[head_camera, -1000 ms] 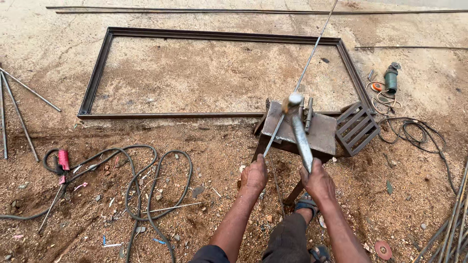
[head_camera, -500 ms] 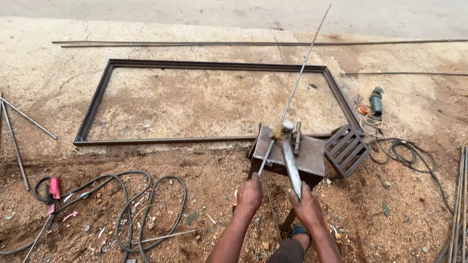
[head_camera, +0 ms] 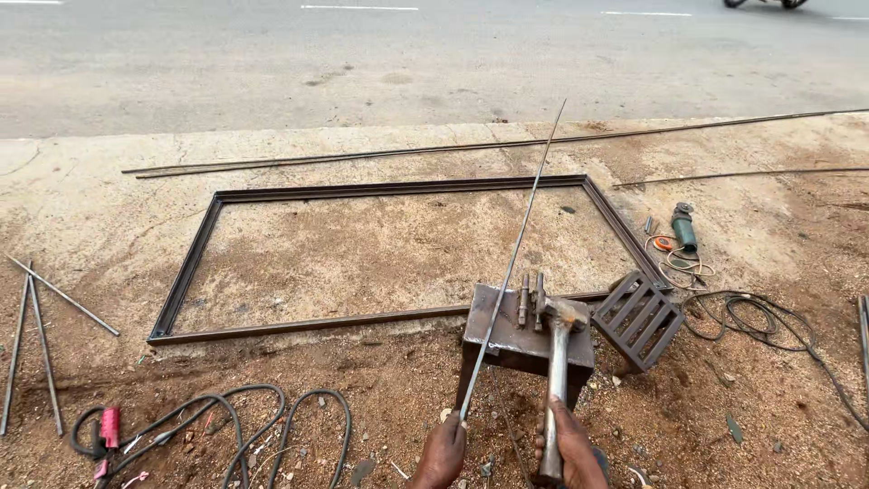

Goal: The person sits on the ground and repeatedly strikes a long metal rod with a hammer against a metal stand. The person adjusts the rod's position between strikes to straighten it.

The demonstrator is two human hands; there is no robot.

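My left hand [head_camera: 441, 455] grips the near end of a long thin metal rod [head_camera: 512, 263] that slants up and away over a small steel work block [head_camera: 527, 341]. My right hand [head_camera: 567, 447] is closed on the metal handle of a hammer [head_camera: 557, 362], whose head rests on the block's top beside two upright pegs [head_camera: 530, 299]. The rod lies across the block's left part. Both hands sit at the bottom edge, forearms out of view.
A rectangular steel frame [head_camera: 190, 272] lies flat on the dirt beyond the block. A small barred grille [head_camera: 641, 319] leans at the block's right. An angle grinder [head_camera: 683, 226] and cables [head_camera: 751, 319] lie right; black cables [head_camera: 226, 426] and loose rods [head_camera: 36, 326] left. A road runs behind.
The view has tilted up, so the road now shows and my hands sit lower in the frame. The hammer head has come down onto the block's top.
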